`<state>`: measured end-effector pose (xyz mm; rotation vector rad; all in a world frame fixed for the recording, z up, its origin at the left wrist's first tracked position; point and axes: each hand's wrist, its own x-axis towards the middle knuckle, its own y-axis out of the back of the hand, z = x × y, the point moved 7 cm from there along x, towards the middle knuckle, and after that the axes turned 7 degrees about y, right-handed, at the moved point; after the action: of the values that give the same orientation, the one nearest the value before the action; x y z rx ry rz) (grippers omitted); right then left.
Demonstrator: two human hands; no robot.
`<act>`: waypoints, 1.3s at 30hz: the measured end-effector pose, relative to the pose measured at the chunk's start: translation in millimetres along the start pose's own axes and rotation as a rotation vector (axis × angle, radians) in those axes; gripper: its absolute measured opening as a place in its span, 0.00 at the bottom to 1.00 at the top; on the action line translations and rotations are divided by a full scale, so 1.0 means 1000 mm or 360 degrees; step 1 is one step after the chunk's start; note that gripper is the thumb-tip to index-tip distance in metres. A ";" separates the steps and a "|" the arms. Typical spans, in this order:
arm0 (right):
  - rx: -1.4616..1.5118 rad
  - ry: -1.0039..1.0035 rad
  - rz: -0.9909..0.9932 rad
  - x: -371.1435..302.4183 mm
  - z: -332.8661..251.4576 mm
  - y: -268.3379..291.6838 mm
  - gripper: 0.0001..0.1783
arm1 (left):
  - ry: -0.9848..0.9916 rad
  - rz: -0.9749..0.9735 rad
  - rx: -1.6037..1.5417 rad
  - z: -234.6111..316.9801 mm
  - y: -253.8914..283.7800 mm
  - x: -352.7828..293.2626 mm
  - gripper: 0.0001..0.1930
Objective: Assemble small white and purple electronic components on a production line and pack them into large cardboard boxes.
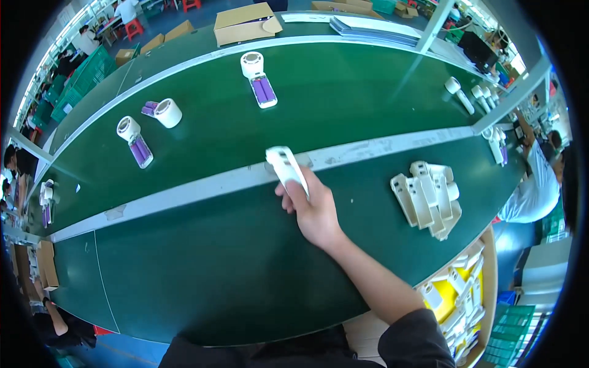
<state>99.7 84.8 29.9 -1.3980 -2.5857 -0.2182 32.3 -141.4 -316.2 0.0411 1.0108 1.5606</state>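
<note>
Over the pale strip across the green bench, my right hand [318, 211] is closed around a white plastic housing cover [287, 168], an elongated shell. Thumb and fingers grip its near end; the far end points away from me. To the right of the hand lies a pile of similar white shells [429, 197]. Beyond the strip, a white round-headed device [252, 64] lies with two purple battery cells [264, 90] showing in its open handle. Two more such devices, one upright-headed [168, 113] and one lying [129, 128], are at the left. My left hand is out of sight.
A carton [485, 294] of white shells stands by the bench's right edge. White devices [459, 95] sit at the far right near a metal post [515, 98]. Another cardboard box [246, 26] stands on the far side. Co-workers sit at both sides, one in a pale shirt [532, 190].
</note>
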 end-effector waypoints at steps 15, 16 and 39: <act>0.0141 -0.0103 0.0245 -0.018 0.016 0.039 0.20 | -0.0326 0.0274 -0.0150 0.171 0.054 -0.121 0.08; 0.0188 -0.0039 0.0235 -0.002 0.005 0.029 0.21 | -0.0350 0.0315 -0.0120 0.138 0.043 -0.125 0.07; 0.0423 -0.0003 0.0178 0.033 0.014 0.007 0.20 | -0.1052 -0.1247 0.0616 0.295 -0.072 -0.173 0.27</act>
<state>86.6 118.2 24.6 -1.4360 -2.4191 0.1382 299.5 -123.8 -91.0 0.3612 0.6516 0.5511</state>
